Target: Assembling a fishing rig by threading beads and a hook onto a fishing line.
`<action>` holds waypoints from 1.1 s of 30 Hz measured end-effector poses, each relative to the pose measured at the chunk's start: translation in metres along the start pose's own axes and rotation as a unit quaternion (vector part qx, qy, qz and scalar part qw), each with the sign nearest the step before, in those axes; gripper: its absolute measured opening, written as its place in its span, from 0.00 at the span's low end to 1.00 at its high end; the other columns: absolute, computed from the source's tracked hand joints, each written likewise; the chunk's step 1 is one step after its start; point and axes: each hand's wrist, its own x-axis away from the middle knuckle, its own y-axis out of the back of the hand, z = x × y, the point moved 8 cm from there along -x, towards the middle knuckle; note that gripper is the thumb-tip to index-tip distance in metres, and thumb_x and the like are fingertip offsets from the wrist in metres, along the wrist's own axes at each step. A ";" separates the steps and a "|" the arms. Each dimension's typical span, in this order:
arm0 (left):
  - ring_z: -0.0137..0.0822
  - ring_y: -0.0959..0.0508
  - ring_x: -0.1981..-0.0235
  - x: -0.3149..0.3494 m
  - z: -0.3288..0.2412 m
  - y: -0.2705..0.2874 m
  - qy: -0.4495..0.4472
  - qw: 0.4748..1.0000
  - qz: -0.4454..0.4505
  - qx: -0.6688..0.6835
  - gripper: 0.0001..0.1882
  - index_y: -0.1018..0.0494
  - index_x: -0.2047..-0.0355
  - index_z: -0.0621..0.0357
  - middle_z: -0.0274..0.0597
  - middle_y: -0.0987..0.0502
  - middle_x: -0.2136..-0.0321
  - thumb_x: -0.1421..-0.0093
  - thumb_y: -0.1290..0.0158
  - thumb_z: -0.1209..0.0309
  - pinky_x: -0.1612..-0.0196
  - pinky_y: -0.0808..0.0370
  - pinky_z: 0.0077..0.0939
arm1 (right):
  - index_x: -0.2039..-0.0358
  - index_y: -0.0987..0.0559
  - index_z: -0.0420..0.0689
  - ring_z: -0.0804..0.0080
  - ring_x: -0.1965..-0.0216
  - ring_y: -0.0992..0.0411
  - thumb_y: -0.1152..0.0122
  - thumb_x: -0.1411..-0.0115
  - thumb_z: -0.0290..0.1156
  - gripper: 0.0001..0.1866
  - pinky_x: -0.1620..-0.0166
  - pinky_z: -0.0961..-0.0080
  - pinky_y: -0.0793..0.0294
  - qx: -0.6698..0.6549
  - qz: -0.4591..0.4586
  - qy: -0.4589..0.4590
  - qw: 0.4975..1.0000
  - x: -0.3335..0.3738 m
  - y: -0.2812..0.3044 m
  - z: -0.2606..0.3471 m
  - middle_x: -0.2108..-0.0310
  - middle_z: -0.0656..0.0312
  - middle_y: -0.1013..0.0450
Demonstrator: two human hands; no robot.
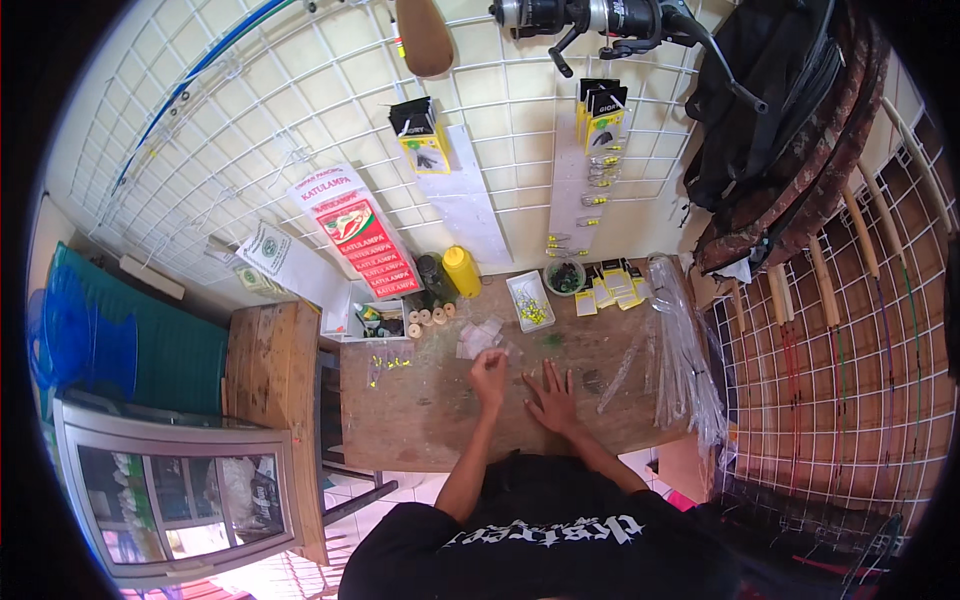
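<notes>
small, clear, flat plastic bags (480, 338) are piled on the brown wooden table (430, 420), just ahead of the left hand (488, 375). the left hand is held narrow, thumb and fingers bunched at the near edge of the pile; whether a bag is pinched cannot be told, fingertips too small to make out. the right hand (553, 402) is laid palm down on the table, just right of the left hand, fingers spread wide, nothing seen held. a white rectangular tray (518, 287) is set ahead of both hands, small yellow-green pieces (533, 313) gathered in it. farther ahead of the right hand, a round bowl (550, 287) with dark contents and yellow-and-black cards (615, 287) are placed. well to the right of the right hand, long clear plastic sleeves (682, 350) are heaped. left of the left hand, filled clear packets (388, 362) are laid out; ahead of them, pale wooden spools (425, 317) are grouped near an upright yellow plastic bottle (461, 272).
</notes>
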 end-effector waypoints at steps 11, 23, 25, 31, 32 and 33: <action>0.23 0.23 0.68 0.090 -0.014 0.006 0.068 0.993 0.098 0.016 0.07 0.26 0.65 0.61 0.36 0.22 0.71 0.44 0.43 0.75 0.63 0.26 0.19 | 0.63 0.22 0.39 0.82 0.68 0.28 0.35 0.44 0.31 0.11 0.65 0.84 0.30 -0.590 -0.016 -0.235 0.772 0.003 -0.004 -0.007 0.70 0.67 0.24; 0.27 0.20 0.67 0.091 -0.019 0.021 0.077 0.969 0.213 0.094 0.13 0.24 0.65 0.62 0.38 0.19 0.70 0.51 0.35 0.73 0.61 0.24 0.21 | 0.64 0.22 0.35 0.78 0.67 0.24 0.37 0.44 0.26 0.10 0.61 0.81 0.25 -0.576 0.105 -0.232 0.777 0.015 -0.020 -0.010 0.69 0.59 0.22; 0.27 0.20 0.67 0.096 -0.015 0.024 0.093 0.964 0.224 0.106 0.14 0.24 0.65 0.61 0.39 0.19 0.70 0.51 0.35 0.72 0.61 0.25 0.22 | 0.66 0.22 0.34 0.78 0.69 0.24 0.37 0.45 0.26 0.09 0.63 0.82 0.25 -0.525 0.097 -0.218 0.817 0.015 -0.020 -0.015 0.70 0.59 0.22; 0.28 0.20 0.66 0.106 -0.015 0.024 0.100 0.964 0.231 0.089 0.16 0.24 0.65 0.61 0.40 0.19 0.69 0.52 0.34 0.68 0.60 0.25 0.23 | 0.71 0.21 0.35 0.79 0.71 0.25 0.34 0.47 0.25 0.06 0.66 0.84 0.27 -0.480 0.084 -0.205 0.849 0.022 -0.014 -0.015 0.74 0.61 0.22; 0.28 0.21 0.66 0.107 -0.013 0.024 0.099 0.965 0.228 0.085 0.16 0.23 0.65 0.61 0.40 0.19 0.69 0.52 0.34 0.67 0.59 0.25 0.23 | 0.72 0.22 0.35 0.80 0.71 0.26 0.34 0.47 0.25 0.07 0.67 0.84 0.27 -0.461 0.089 -0.199 0.860 0.022 -0.013 -0.014 0.74 0.61 0.22; 0.28 0.21 0.66 0.105 -0.010 0.025 0.101 0.965 0.224 0.087 0.16 0.23 0.65 0.61 0.40 0.19 0.69 0.52 0.34 0.67 0.59 0.25 0.23 | 0.72 0.22 0.35 0.81 0.72 0.26 0.34 0.47 0.25 0.07 0.68 0.85 0.28 -0.441 0.094 -0.192 0.872 0.023 -0.012 -0.013 0.74 0.62 0.23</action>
